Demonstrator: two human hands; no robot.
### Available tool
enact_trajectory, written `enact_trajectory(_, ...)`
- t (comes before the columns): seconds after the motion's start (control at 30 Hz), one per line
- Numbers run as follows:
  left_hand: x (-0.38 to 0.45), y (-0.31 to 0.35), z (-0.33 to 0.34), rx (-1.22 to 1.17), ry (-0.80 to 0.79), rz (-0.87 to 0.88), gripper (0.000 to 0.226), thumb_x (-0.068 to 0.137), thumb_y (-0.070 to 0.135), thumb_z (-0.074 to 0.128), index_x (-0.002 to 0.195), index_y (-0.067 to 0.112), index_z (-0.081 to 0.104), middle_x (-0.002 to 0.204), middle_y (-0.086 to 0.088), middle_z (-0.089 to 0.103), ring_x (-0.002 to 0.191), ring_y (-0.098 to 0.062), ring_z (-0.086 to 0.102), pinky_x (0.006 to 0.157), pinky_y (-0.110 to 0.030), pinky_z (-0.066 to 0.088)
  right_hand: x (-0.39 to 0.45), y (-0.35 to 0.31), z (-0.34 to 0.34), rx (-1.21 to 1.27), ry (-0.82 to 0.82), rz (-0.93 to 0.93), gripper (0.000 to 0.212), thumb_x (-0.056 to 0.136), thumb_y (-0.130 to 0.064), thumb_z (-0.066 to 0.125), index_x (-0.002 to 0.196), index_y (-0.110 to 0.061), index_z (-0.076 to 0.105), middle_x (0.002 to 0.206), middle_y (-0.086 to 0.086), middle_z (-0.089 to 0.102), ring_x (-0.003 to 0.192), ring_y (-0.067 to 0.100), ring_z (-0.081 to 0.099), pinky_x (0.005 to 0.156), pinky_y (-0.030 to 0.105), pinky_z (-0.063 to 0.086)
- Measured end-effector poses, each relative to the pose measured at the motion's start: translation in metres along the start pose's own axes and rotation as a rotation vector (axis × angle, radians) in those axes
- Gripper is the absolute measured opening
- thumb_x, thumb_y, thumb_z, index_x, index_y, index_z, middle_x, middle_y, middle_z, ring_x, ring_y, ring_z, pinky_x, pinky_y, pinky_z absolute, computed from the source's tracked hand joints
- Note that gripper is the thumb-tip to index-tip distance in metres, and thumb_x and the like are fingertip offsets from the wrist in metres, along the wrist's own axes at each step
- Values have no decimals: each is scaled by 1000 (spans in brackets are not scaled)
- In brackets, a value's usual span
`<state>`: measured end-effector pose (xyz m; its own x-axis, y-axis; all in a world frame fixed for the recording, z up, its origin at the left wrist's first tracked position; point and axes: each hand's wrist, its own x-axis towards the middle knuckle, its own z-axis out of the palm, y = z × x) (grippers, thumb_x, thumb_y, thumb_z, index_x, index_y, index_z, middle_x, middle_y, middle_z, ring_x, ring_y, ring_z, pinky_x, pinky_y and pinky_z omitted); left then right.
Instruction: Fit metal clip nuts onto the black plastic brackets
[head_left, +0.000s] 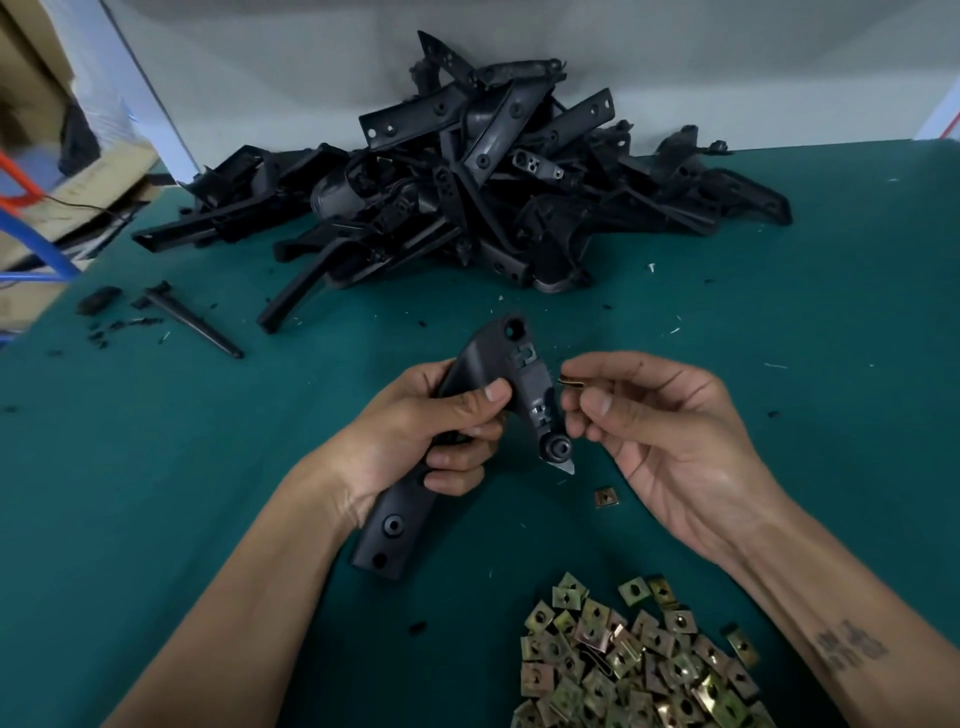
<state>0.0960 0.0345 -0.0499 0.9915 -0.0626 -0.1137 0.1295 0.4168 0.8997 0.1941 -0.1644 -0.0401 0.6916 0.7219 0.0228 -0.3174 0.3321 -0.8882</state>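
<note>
My left hand (441, 431) grips a black plastic bracket (524, 374) around its middle, holding it above the green table. The bracket's long end (387, 535) points down toward me. My right hand (660, 431) pinches a brass-coloured clip nut (570, 383) between thumb and fingertips, just right of the bracket's edge. The nut sits edge-on and close to the bracket, slightly apart from it. A single loose clip nut (607, 497) lies on the table below my right hand.
A heap of clip nuts (634, 670) lies at the near right. A big pile of black brackets (467, 192) fills the table's far middle. Small black parts and a thin black rod (192, 325) lie at the left. Cardboard boxes (47, 130) stand beyond the table's left edge.
</note>
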Motion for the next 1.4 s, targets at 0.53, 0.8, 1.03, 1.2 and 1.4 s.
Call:
enact_trajectory(0.53,-1,1,0,67,17,11,26,87,18,72,78,12,49,66,-5,24,42,-6,28,37,-17,30,-6,-1,15,-31,149,4,24,60,-11,84,83,-9,80,78,13,72,67,18,68,63,21,57)
enact_trajectory(0.8,-1,1,0,54,12,10,23,87,17,72,79,13,51,64,-2,29,41,-5,29,36,-17,30,-9,1,21,-47,233,-6,19,59,-17,85,76,-12,79,81,14,74,71,20,71,65,23,57)
enact_trajectory(1.03,0,1,0,61,13,21,19,87,18,72,77,15,55,63,-1,32,41,-5,29,37,-16,30,-10,1,21,-21,220,24,15,60,-11,84,74,-8,76,84,18,75,75,22,72,67,24,58)
enact_trajectory(1.2,-1,1,-1,73,10,28,16,87,19,72,75,19,62,64,-2,30,41,-5,30,37,-16,30,-10,2,24,-22,203,12,13,59,-12,83,70,-11,77,84,17,75,78,22,72,73,25,59)
enact_trajectory(1.4,0,1,0,68,30,40,17,87,20,72,75,20,61,65,-3,31,42,-6,30,36,-17,31,-10,8,31,22,298,-2,9,63,-9,80,70,-10,75,84,16,73,77,23,69,72,29,59)
